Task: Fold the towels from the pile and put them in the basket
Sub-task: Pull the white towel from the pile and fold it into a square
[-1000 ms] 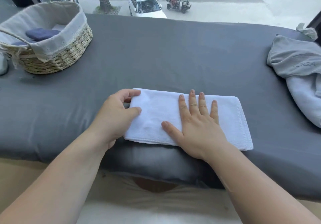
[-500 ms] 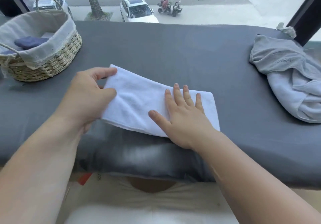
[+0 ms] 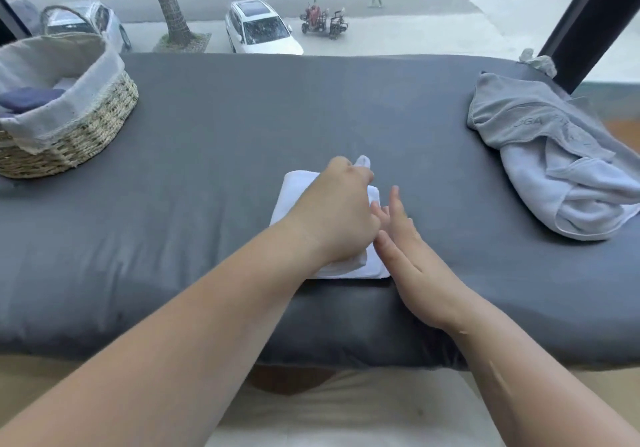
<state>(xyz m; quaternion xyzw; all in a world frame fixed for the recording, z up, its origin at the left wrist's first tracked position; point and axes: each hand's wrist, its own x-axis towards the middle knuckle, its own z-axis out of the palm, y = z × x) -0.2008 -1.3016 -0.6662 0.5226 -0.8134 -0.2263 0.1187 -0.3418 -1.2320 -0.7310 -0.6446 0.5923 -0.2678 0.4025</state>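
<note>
A white towel (image 3: 294, 193) lies folded over on itself near the front edge of the grey padded table (image 3: 311, 107). My left hand (image 3: 336, 211) lies across the towel and grips its folded-over end, a corner poking out past the knuckles. My right hand (image 3: 412, 256) rests flat and straight-fingered at the towel's right edge, fingers touching my left hand. The woven basket (image 3: 86, 134) with a pale cloth liner stands at the far left and holds a dark blue folded towel (image 3: 27, 98). A pile of grey towels (image 3: 554, 155) lies at the right.
The window behind the table shows a street with parked cars. A dark window post (image 3: 588, 23) stands at the back right, with a small crumpled cloth (image 3: 538, 62) at its foot. The table's padded front edge runs just under my forearms.
My left hand has carried the towel's left end over to the right, folding it in half. My right hand slid off the towel's top to its right edge.
</note>
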